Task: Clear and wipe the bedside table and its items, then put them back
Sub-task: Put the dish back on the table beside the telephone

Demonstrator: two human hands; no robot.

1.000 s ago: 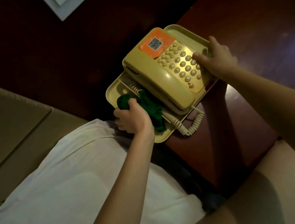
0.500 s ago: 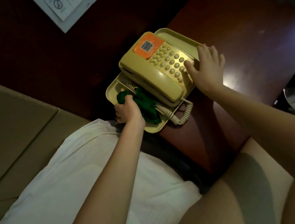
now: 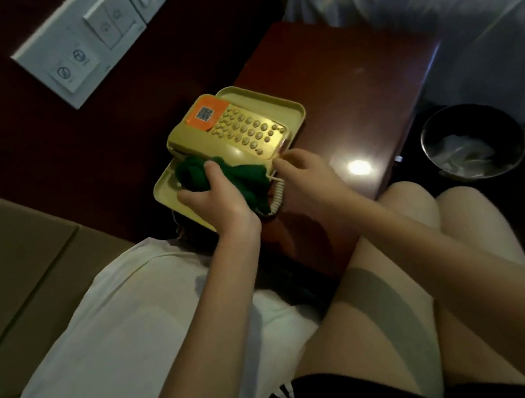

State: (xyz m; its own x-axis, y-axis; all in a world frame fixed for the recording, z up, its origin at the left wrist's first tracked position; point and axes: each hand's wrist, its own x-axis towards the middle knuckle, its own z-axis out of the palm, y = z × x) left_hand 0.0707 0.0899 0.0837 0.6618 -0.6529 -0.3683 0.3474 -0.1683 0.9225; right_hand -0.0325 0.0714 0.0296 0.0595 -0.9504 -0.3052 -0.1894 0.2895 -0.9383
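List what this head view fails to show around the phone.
- Near-left part of the phone: head view, covered by the green cloth and left hand.
- Its key markings: head view, too small.
- What the right hand touches: hidden by its own fingers.
- Waste bin contents: head view, too dark.

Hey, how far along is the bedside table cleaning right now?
Nothing looks finished yet. In hand: the left hand grips a green cloth against the telephone, the right hand at its corner. Left: the tray beneath and the bedside table itself.
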